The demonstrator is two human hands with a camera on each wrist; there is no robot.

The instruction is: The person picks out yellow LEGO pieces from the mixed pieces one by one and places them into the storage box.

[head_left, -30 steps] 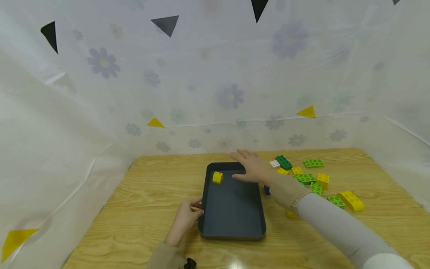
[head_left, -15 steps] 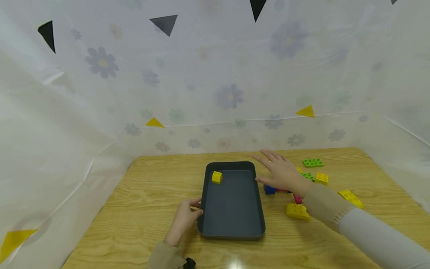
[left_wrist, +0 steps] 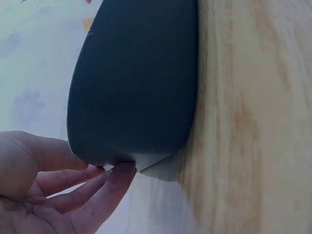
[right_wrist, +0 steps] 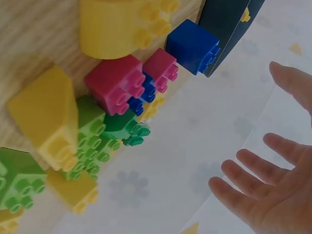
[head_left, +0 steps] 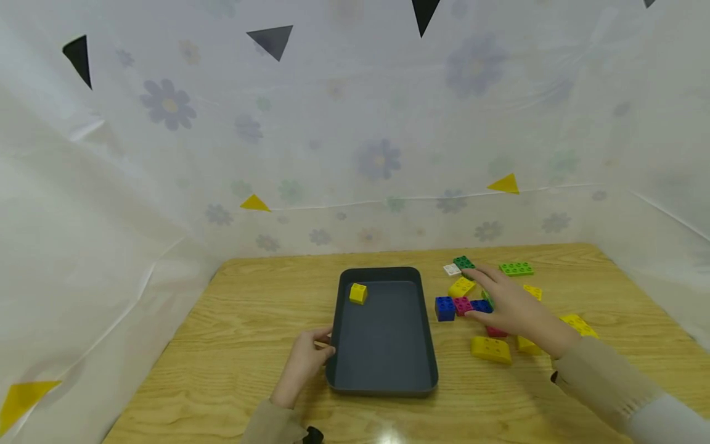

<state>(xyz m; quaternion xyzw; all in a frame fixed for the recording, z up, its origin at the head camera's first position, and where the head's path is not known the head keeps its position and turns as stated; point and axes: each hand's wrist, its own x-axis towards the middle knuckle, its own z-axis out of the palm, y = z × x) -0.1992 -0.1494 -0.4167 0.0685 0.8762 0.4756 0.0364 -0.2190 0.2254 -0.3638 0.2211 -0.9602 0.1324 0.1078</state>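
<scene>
In the head view my left hand (head_left: pixel 306 359) holds the left side of a dark rectangular tray (head_left: pixel 383 387), thumb at its rim and fingertips against the outer wall. A small yellow toy brick (head_left: pixel 358 293) lies inside near the far left corner. My right hand (head_left: pixel 513 308) is over the scattered toy bricks to the right of the tray, fingers spread and holding nothing. Beside it are a blue brick (head_left: pixel 444 309), a pink brick (head_left: pixel 463 306) and a yellow brick (head_left: pixel 461 287). The right wrist view shows the empty right hand (right_wrist: pixel 278 190) apart from the bricks.
Farther back lie a white piece (head_left: pixel 452 269), a dark green brick (head_left: pixel 463 263) and a light green brick (head_left: pixel 516 269). A rounded yellow brick (head_left: pixel 490 349) sits nearer. Flowered sheeting (head_left: pixel 327 154) walls in the wooden table (head_left: pixel 249 296).
My right hand has moved right, from above the tray to over the bricks, uncovering the tray's far right corner. My left hand stays at the tray's left side.
</scene>
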